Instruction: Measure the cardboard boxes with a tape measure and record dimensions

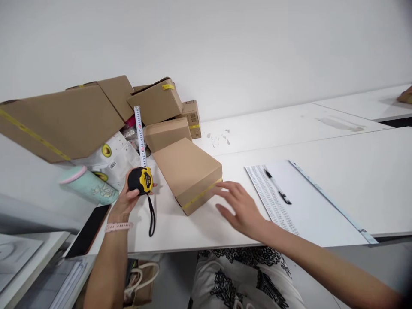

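Note:
My left hand (128, 195) is closed around a black and yellow tape measure (140, 180). Its white blade (140, 133) sticks out away from me, and a black wrist strap (152, 219) dangles below the case. On the table, a brown cardboard box (189, 171) with a yellow tape strip lies just right of the tape measure. My right hand (240, 210) is beside the box's near right corner, fingers stretched and apart. Its fingertips are close to the yellow strip; whether they touch it I cannot tell.
More cardboard boxes (64, 120) are piled at the back left against the wall. A mint-green tumbler (90, 184) leans near a dark phone-like slab (88, 231). To the right, a pen (277, 185) rests on printed paper (309, 201). A paper bag (144, 283) stands below the table edge.

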A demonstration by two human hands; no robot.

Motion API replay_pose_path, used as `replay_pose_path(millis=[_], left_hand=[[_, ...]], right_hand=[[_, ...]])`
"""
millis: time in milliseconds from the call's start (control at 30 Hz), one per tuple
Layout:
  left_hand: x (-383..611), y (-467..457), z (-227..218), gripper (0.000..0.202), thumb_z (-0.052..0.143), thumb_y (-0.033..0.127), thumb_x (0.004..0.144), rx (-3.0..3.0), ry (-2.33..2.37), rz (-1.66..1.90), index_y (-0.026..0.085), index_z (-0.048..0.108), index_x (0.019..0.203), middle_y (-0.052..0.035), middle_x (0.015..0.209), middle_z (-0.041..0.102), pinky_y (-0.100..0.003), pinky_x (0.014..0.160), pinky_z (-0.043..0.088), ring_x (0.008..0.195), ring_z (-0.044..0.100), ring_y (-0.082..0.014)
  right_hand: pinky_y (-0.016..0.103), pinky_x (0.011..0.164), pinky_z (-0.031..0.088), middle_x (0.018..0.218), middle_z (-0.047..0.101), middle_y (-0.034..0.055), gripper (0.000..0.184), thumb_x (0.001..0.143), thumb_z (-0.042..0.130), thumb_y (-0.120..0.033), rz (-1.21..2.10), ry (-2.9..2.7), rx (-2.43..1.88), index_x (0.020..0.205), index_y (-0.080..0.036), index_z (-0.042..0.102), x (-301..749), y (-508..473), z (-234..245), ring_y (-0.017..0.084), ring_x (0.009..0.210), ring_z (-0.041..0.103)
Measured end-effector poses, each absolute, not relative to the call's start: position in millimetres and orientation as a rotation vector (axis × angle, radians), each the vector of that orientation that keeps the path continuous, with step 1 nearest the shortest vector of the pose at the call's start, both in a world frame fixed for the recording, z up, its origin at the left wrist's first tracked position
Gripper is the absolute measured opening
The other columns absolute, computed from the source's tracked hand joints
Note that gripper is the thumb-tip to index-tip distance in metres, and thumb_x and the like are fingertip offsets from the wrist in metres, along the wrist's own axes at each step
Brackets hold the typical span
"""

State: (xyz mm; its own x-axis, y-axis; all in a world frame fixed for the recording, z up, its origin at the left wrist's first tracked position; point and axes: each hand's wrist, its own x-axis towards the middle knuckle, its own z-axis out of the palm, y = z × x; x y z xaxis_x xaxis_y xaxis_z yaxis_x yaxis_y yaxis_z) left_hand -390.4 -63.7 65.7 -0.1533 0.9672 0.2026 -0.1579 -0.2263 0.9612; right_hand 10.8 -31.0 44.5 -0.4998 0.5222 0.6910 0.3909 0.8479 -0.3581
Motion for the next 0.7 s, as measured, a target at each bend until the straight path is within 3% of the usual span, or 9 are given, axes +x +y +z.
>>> replay_pose_path(millis=[133, 233, 433, 567, 700], left_hand=[[-404.4, -37.3, 65.4, 0.095, 0.090, 0.027, 0.059, 1.138, 1.027, 1.565, 0.029, 0.048, 0.143, -0.0155, 0.143, 0.057, -0.036, 0.064, 0.065, 0.102, 0.072, -0.0382], [-404.5, -27.6, 65.5, 0.094, 0.090, 0.028, 0.058, 1.135, 1.014, 1.567, 0.028, 0.049, 0.143, -0.0159, 0.143, 0.058, -0.038, 0.065, 0.066, 0.104, 0.072, -0.0390], [-397.1, -33.2, 56.7, 0.091, 0.089, 0.029, 0.061, 1.147, 0.955, 1.479, 0.029, 0.048, 0.142, -0.0155, 0.143, 0.058, -0.048, 0.073, 0.066, 0.106, 0.071, -0.0415], [-393.0, -30.3, 53.0, 0.088, 0.087, 0.023, 0.062, 1.217, 0.925, 1.383, 0.030, 0.048, 0.141, -0.0144, 0.142, 0.057, -0.044, 0.069, 0.065, 0.105, 0.071, -0.0415], [-390.1, -14.0, 54.2, 0.086, 0.087, 0.024, 0.063, 1.204, 0.921, 1.400, 0.030, 0.049, 0.140, -0.0119, 0.134, 0.062, -0.041, 0.066, 0.065, 0.097, 0.074, -0.0365]], right_hand=[[0.048, 0.122, 0.029, 0.155, 0.049, 0.0079, 0.049, 0.099, 0.053, -0.042, -0.102, -2.341, -0.429, 0.145, -0.025, 0.050, -55.5, -33.0, 58.3, 0.025, 0.150, 0.032], [0.049, 0.125, 0.017, 0.154, 0.050, 0.0089, 0.054, 0.098, 0.053, -0.050, -0.171, -2.369, -0.435, 0.146, -0.024, 0.050, -83.6, -18.5, 54.8, 0.026, 0.150, 0.032], [0.046, 0.120, 0.024, 0.129, 0.070, 0.0077, 0.033, 0.096, 0.059, -0.042, -0.115, -2.183, -0.511, 0.123, -0.023, 0.060, -33.4, 8.4, 41.5, 0.022, 0.129, 0.057], [0.047, 0.115, 0.029, 0.126, 0.072, 0.0059, 0.024, 0.095, 0.062, -0.034, -0.134, -2.132, -0.651, 0.117, -0.025, 0.060, 16.7, 13.2, 43.7, 0.023, 0.128, 0.059], [0.049, 0.115, 0.030, 0.130, 0.070, 0.0052, 0.028, 0.096, 0.062, -0.033, -0.135, -2.131, -0.730, 0.123, -0.027, 0.057, 34.5, 13.1, 41.7, 0.024, 0.131, 0.057]])
